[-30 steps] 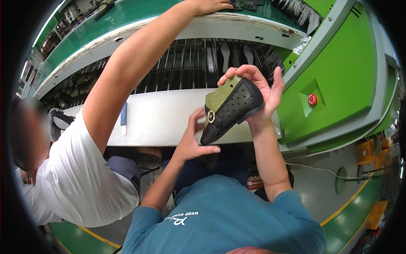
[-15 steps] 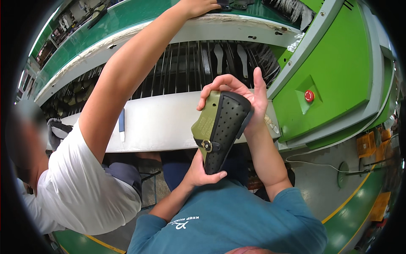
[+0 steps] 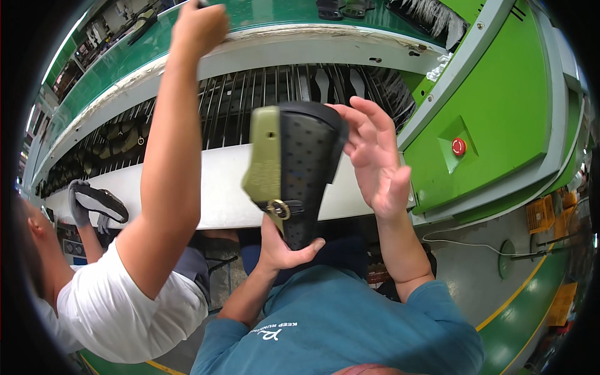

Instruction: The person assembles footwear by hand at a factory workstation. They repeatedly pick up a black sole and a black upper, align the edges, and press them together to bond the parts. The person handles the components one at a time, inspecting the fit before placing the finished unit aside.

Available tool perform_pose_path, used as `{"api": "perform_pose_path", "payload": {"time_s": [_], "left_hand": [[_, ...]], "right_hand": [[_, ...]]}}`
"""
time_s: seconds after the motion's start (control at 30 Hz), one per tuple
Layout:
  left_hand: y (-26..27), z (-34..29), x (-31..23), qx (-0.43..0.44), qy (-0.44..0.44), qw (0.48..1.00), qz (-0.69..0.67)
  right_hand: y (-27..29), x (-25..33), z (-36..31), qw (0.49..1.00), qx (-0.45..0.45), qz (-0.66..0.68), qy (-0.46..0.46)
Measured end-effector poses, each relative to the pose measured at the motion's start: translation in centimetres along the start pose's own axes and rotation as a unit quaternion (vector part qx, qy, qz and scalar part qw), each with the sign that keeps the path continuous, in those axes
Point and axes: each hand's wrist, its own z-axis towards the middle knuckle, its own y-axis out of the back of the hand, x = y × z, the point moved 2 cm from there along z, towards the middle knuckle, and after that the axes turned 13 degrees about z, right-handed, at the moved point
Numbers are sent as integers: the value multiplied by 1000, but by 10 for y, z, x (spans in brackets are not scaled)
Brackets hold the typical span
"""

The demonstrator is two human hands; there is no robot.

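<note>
An olive-green and black shoe (image 3: pixel 303 169) with a dotted black face and a round buckle on a strap is upright in front of me, slightly blurred. My left hand (image 3: pixel 278 249) grips its narrow lower end, thumb to the right and the other fingers mostly hidden behind it. Beside its wide upper end, my right hand (image 3: pixel 380 162) is open with fingers spread. The index fingertip is at the shoe's upper right edge; whether it touches cannot be made out.
A white ledge (image 3: pixel 228 169) runs before a rack of metal rods (image 3: pixel 234 100). Above is a green conveyor (image 3: pixel 262 12) with black pieces. At left, a co-worker in a white shirt (image 3: pixel 125 300) reaches across; their gloved hand holds a dark shoe (image 3: pixel 103 203). A green machine (image 3: pixel 481 125) with a red button stands right.
My right hand has let go of the shoe's wide end and opened. The shoe has moved up and left in my left hand. The co-worker's raised hand has moved left, away from the black pieces.
</note>
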Motion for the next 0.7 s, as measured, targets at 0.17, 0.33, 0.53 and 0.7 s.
{"api": "perform_pose_path", "payload": {"time_s": [0.17, 0.33, 0.53, 0.7], "left_hand": [[8, 66, -42, -138, -140, 979, -48], [69, 193, -104, -326, -267, 904, 69], [173, 349, -137, -500, -124, 711, 480], [278, 408, -53, -247, -110, 709, 652]], "right_hand": [[28, 3, 52, 983, -35, -164, 70], [68, -9, 196, 812, -58, -552, 178], [95, -13, 269, 660, 19, -711, -242], [102, -25, 274, 677, 34, -707, -200]]}}
